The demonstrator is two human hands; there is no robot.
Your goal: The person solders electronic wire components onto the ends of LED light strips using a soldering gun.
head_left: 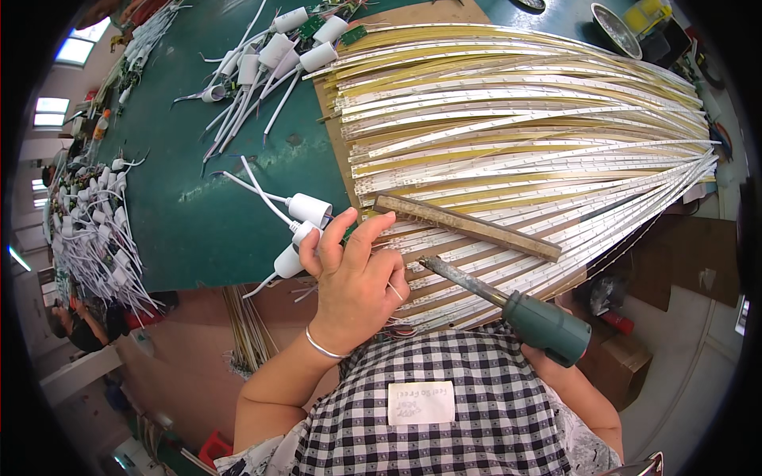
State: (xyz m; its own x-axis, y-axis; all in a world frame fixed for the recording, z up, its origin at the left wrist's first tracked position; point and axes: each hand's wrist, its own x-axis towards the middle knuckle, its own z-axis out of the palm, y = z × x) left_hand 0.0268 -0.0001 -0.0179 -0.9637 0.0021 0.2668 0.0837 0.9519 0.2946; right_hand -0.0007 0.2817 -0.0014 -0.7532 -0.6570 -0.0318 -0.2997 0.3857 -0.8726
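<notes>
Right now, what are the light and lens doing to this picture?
In the head view, the windows at left are washed out to white; black rims that same fisheye view, bending straight edges; in it too, the left hand and green-handled tool look fairly sharp, while the far-left background seems softer.

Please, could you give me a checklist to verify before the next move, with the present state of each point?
1. Soldering iron held by its handle in the right hand: ok.
2. Iron tip clear of the left hand: cannot tell; they look close, depth is uncertain.
3. Brown bar lying over the strips: ok.
4. Strips uncrossed: not ok; some overlap.
5. White caps gripped by the left hand: cannot tell; its fingers hide the contact.
6. Tip hot: cannot tell.
</notes>
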